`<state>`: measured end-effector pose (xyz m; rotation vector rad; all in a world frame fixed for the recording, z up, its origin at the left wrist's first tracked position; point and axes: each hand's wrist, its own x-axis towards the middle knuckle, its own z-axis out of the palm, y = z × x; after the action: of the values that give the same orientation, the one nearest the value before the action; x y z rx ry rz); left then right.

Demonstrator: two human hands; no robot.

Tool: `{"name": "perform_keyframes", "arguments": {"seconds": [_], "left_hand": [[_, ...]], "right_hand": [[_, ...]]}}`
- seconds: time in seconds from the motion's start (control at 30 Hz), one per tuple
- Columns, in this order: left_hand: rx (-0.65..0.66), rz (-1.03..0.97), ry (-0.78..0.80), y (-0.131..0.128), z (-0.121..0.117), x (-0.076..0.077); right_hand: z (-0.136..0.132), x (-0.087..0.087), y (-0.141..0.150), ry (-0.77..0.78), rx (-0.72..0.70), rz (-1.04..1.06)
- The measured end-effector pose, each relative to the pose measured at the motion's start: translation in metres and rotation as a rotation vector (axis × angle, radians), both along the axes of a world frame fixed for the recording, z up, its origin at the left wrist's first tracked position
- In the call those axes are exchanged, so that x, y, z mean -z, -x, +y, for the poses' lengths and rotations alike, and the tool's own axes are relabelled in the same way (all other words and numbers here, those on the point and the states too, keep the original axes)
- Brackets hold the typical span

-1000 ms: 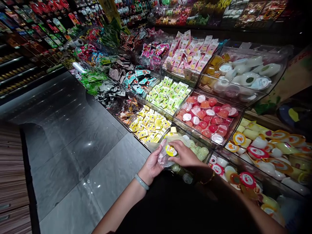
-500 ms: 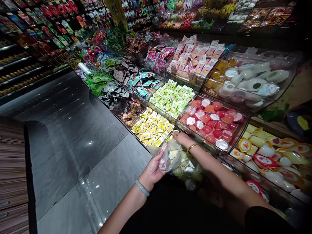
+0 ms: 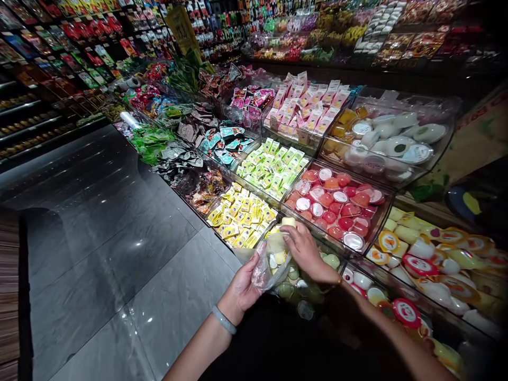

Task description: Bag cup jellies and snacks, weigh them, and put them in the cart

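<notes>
My left hand [image 3: 245, 284] is closed on a clear plastic bag [image 3: 272, 267], holding it up by its near side. Several pale jelly cups show through the bag's film. My right hand [image 3: 306, 248] is at the bag's mouth, its thumb and fingers closed around a pale yellow jelly cup [image 3: 288, 223]. Under the bag lies a bin of green jelly cups [image 3: 305, 309], partly hidden by the bag and my right arm. Just beyond are yellow-wrapped snack packets [image 3: 242, 214] and a bin of red jelly cups [image 3: 337, 198].
Green packets [image 3: 273, 166] and pink packets [image 3: 307, 106] fill bins farther back. White and yellow cups [image 3: 389, 137] sit in a raised clear bin at right, with larger jelly cups [image 3: 436, 259] nearer. Grey floor tiles [image 3: 130, 248] run along the left. Stocked shelves line the back.
My right hand has drawn back from the bin beyond the bag, and a pale yellow jelly cup now shows in its fingers. My left hand still holds the bag. The view has shifted slightly.
</notes>
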<state>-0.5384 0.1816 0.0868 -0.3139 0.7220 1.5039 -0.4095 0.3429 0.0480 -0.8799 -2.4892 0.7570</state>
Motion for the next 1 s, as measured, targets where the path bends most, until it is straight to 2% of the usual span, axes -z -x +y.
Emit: {"name": "perform_keyframes", "arguments": {"seconds": [0.1,0.17,0.3,0.43,0.6,0.7,0.9,1.0], "left_hand": [[0.004,0.015,0.012,0.002,0.001,0.003],[0.025,0.027,0.022,0.003,0.001,0.005],[0.055,0.061,0.033,0.005,-0.001,0.009],[0.045,0.098,0.015,0.008,-0.005,0.009],[0.033,0.119,-0.003,0.01,-0.003,0.0],[0.042,0.129,-0.03,0.004,0.003,-0.019],[0.056,0.152,-0.155,-0.005,0.012,-0.072],[0.082,0.154,-0.187,-0.009,0.018,-0.078]], "right_hand": [[-0.028,-0.01,-0.015,0.093,-0.186,0.023],[-0.044,-0.006,-0.017,0.142,-0.279,-0.047],[-0.06,0.008,-0.015,0.14,-0.32,-0.202],[-0.057,0.014,-0.024,0.123,-0.353,-0.301],[-0.029,0.011,-0.049,-0.021,-0.397,-0.312],[-0.009,-0.006,-0.063,-0.172,-0.345,-0.267],[0.01,-0.07,-0.081,-0.46,-0.309,-0.084],[0.014,-0.085,-0.086,-0.481,-0.287,-0.079]]}}
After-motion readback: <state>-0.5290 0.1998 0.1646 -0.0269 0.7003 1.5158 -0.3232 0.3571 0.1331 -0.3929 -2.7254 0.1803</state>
